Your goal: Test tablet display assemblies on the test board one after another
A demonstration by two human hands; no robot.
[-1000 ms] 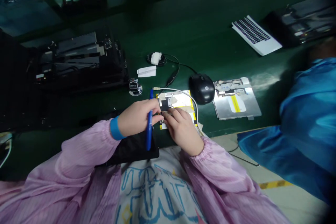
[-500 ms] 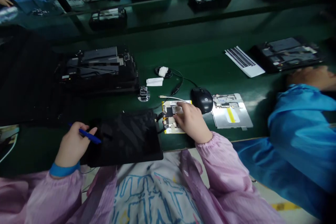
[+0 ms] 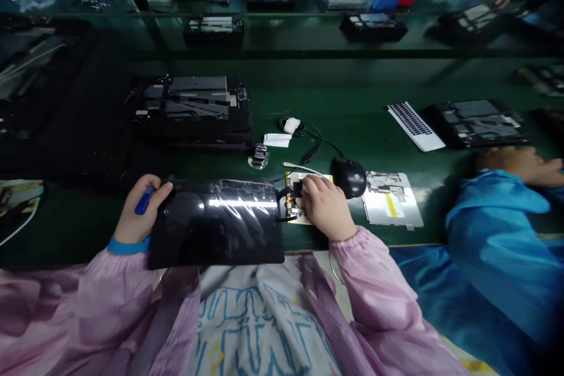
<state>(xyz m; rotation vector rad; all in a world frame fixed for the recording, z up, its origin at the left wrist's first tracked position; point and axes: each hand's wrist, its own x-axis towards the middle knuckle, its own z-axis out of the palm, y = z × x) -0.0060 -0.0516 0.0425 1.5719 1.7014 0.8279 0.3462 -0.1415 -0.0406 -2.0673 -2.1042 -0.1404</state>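
My left hand point(image 3: 138, 210) is closed around a blue pen point(image 3: 144, 200), its thumb at the upper left corner of a black tablet screen point(image 3: 220, 226). The glossy screen carries a wrinkled clear film and reflects a streak of light. Short black cables run from its right edge to a yellow-edged circuit board point(image 3: 293, 218). Over that board, my right hand point(image 3: 326, 207) has its fingers bent together by a black connector piece point(image 3: 296, 189). The fingertips partly cover the spot, so what they grip is hidden. A white cable point(image 3: 304, 168) passes just above.
A black mouse point(image 3: 349, 177) and a silver metal plate point(image 3: 393, 202) lie to the right. Behind stand stacked black device housings point(image 3: 194, 114), a coiled cable point(image 3: 291, 127) and a keyboard-patterned sheet point(image 3: 415, 125). A co-worker's blue sleeve point(image 3: 493, 211) is close on the right.
The camera view has shifted. My left hand has moved to the screen's upper corner, and the screen now catches bright light. My right hand's fingers have closed in more over the board.
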